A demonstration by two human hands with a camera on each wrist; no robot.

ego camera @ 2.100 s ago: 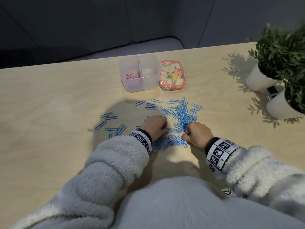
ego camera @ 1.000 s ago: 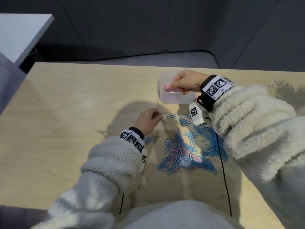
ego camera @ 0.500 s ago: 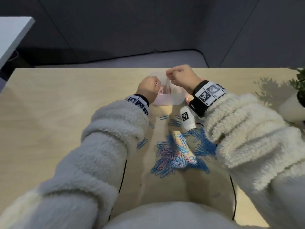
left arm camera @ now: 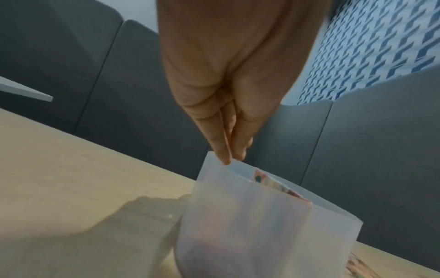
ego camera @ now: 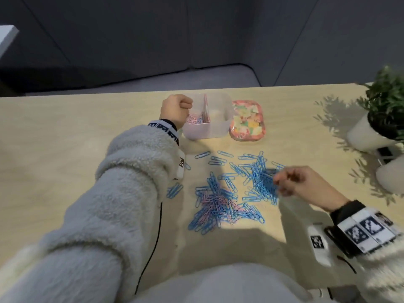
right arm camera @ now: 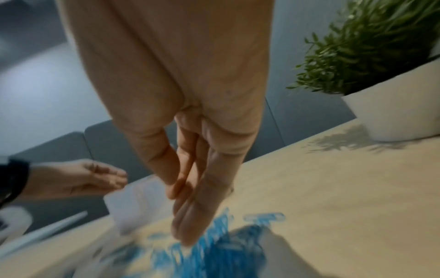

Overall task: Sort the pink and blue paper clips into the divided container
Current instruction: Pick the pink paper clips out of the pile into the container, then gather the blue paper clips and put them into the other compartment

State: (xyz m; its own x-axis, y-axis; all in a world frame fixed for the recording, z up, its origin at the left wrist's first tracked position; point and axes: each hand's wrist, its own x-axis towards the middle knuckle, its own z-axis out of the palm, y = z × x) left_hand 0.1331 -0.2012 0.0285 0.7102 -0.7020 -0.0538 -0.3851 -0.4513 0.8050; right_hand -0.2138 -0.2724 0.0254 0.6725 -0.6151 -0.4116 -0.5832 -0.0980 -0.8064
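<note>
Mostly thin blue wire clips [ego camera: 260, 178], frosted plastic container [ego camera: 215, 127].

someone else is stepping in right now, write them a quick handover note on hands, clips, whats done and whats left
Left hand: over the left compartment of the divided container, fingers together, no clip visible in them.
Right hand: open, fingers down at the blue clip pile.
Done: some pink clips lie in the left compartment; the right one looks empty.
Left: mixed pink and blue pile and scattered blue clips on the table.
</note>
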